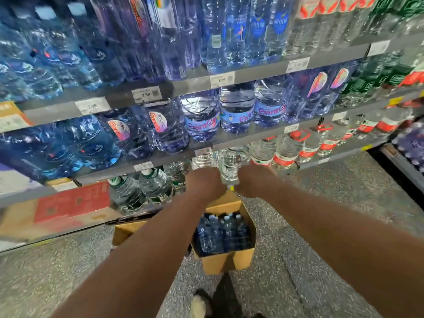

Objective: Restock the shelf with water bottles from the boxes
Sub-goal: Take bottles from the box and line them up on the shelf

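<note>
The shelf (188, 84) fills the upper view, with three grey rails stepping down and every tier packed with bottled water. I count three big jugs (236, 111) with wide blue band labels side by side on the middle tier. Two green-labelled bottles (156, 187) stand out on the lowest tier, just left of the hands.

On the floor (68, 271) below the arms sits one open cardboard box (227, 262). It is still loaded with dark blue bottles (211, 235). About four pale caps show, and the rest are too dark to count. A second piece of cardboard (125, 230) lies to its left, half hidden by the forearm.

One clear water bottle (229, 171) lies on its side between the hands at the mouth of the lowest tier. Its base points into the shelf and its yellow cap (232, 187) points back toward the person.

The left hand (204, 182) and right hand (251, 182) clasp the bottle from either side near the neck. Each grip is closed on it, though the fingers themselves are out of sight.

A full bottle this size is likely heavy, with thin walls that flex and a slick surface. The stiffer shoulder and neck look the surest hold, with a palm under the body while it slides in.
</note>
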`<act>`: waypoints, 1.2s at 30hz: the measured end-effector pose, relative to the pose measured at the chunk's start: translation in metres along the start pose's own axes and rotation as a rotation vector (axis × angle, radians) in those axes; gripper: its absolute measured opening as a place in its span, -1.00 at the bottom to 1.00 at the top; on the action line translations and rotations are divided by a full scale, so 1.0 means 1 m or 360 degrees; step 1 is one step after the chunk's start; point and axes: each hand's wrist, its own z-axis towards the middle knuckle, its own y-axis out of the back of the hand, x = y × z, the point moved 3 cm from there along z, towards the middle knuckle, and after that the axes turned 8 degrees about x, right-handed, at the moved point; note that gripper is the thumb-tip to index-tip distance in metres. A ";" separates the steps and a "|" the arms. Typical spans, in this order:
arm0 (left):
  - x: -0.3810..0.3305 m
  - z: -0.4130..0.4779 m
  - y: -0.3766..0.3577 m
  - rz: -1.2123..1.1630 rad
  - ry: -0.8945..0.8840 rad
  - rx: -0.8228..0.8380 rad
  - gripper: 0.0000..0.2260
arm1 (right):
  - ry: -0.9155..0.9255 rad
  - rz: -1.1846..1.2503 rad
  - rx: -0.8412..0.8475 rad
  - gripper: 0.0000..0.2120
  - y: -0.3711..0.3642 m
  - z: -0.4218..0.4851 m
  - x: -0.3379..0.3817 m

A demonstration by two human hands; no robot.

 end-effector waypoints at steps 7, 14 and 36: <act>0.009 0.051 -0.028 0.0039 -0.0059 0.0098 -0.71 | -0.0088 0.0157 0.0129 -0.76 -0.028 0.055 -0.010; 0.004 0.098 -0.097 -0.0046 0.0007 0.0273 -0.75 | -0.0053 0.0125 0.0327 -0.74 -0.088 0.121 -0.027; 0.047 0.211 -0.446 -0.1529 0.1077 0.0786 -0.29 | -0.0245 0.1043 0.0714 -0.75 -0.425 0.297 -0.016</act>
